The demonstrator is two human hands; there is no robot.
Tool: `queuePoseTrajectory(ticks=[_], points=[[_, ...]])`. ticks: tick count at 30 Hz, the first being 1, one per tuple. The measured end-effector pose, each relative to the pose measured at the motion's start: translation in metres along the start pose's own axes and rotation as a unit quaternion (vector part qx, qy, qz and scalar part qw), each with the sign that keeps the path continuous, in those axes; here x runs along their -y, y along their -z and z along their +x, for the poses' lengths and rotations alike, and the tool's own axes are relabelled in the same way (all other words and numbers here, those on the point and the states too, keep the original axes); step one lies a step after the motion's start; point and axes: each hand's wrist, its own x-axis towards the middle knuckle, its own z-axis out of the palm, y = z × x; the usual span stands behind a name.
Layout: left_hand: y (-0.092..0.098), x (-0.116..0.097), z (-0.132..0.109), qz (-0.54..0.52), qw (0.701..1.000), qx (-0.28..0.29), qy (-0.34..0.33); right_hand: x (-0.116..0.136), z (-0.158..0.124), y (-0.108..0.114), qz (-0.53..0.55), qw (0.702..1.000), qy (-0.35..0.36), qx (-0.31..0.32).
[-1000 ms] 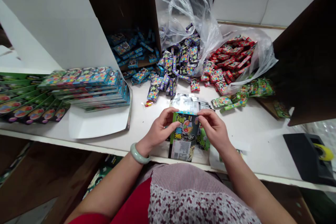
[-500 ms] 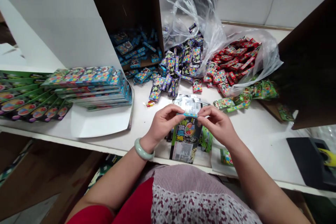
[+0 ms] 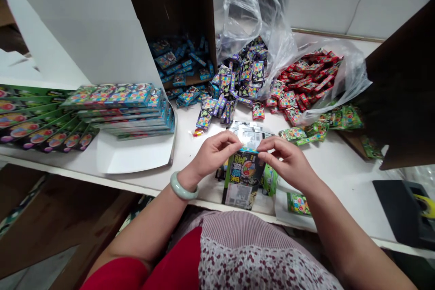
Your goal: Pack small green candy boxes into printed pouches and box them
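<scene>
brown cardboard box holds blue packets; clear plastic bags spill purple packets and red packets. fingers of left hand and right hand clamp the top edge of a dark green flat pouch over the white tabletop, long axis pointing away.

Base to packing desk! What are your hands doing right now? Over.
Left hand and right hand both pinching top edge of dark packet. Nothing blocking; small green pack lies by right wrist.

Glossy printed packet, crinkly clear plastic bag
</scene>
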Motion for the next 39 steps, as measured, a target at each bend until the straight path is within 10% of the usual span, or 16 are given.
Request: queuePoseTrajectory(ticks=[17,26,34,39], points=[[0.009,-0.001,-0.001,0.023,0.997,0.074,0.027,-0.018,-0.019,-0.023,-0.036,0.989,0.061,-0.13],[-0.014,0.02,-0.015,0.018,0.999,-0.041,0.003,-0.019,-0.017,-0.032,-0.039,0.99,0.056,-0.12],[-0.008,0.029,-0.005,0.067,0.995,-0.075,-0.017,-0.048,-0.104,0.07,-0.179,0.966,-0.04,-0.18],[-0.011,0.032,-0.003,0.066,0.993,-0.096,-0.009,-0.071,-0.166,0.105,-0.3,0.949,-0.091,-0.009]])
